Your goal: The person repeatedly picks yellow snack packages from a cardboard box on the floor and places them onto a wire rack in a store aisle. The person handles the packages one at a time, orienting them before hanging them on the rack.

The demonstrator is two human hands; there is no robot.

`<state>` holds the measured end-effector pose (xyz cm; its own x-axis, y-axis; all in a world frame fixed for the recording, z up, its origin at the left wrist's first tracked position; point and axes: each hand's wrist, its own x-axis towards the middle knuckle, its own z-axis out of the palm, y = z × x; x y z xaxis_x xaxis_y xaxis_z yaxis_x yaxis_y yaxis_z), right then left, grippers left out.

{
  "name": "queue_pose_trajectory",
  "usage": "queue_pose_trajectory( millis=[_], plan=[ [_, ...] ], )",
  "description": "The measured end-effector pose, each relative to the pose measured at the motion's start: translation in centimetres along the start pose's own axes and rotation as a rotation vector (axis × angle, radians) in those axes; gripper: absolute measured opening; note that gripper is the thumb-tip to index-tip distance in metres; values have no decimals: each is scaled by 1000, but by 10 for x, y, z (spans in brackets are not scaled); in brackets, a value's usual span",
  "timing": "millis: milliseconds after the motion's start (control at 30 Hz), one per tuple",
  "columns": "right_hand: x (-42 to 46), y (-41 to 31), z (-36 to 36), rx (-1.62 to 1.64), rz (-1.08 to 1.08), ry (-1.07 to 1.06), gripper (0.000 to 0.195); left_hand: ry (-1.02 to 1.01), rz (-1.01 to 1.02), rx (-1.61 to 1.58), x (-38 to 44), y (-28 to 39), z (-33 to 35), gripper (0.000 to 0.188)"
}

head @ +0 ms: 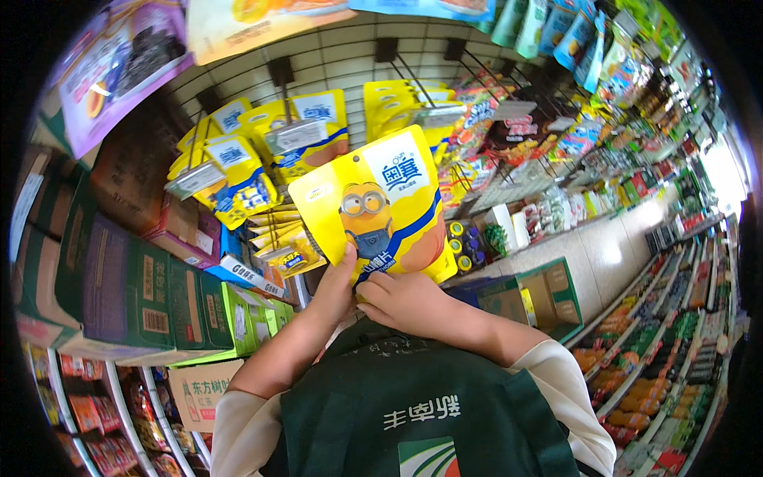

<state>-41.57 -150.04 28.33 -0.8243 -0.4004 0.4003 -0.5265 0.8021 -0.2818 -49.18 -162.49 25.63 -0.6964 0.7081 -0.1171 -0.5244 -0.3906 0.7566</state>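
Observation:
A yellow snack pouch (pixel 381 208) with a printed cartoon figure is held upright, slightly tilted, in front of a dark green apron (pixel 369 381). My left hand (pixel 337 277) grips its lower left edge, the thumb lying on the front. At the bottom edge my right hand (pixel 390 298) pinches the pouch, fingers bent; what lies beneath those fingers is hidden. Behind it, similar yellow pouches (pixel 232 179) hang from metal hooks with price-tag holders (pixel 295 137). Small yellow packets (pixel 289 256) hang lower, left of the pouch.
Stacked cartons (pixel 149 292) stand at the left, a green box (pixel 250 316) beside them. An open cardboard box (pixel 551 298) sits on the floor at the right. Larger pouches (pixel 125 65) hang overhead. Stocked shelves (pixel 650 369) line the far side of the aisle.

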Motion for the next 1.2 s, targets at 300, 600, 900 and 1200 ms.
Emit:
queue_pose_trajectory(
  millis=[300,600,900,1200],
  plan=[
    [-10,59,-39,656,401,546,56,20,26,-45,-19,24,-32,48],
    [5,83,-36,1823,726,370,27,127,-10,56,-8,5,-22,48],
    [-3,111,-29,1370,699,402,22,335,492,465,34,33,5,58],
    [33,125,-18,1125,645,274,24,460,751,509,44,100,16,46]
  ],
)
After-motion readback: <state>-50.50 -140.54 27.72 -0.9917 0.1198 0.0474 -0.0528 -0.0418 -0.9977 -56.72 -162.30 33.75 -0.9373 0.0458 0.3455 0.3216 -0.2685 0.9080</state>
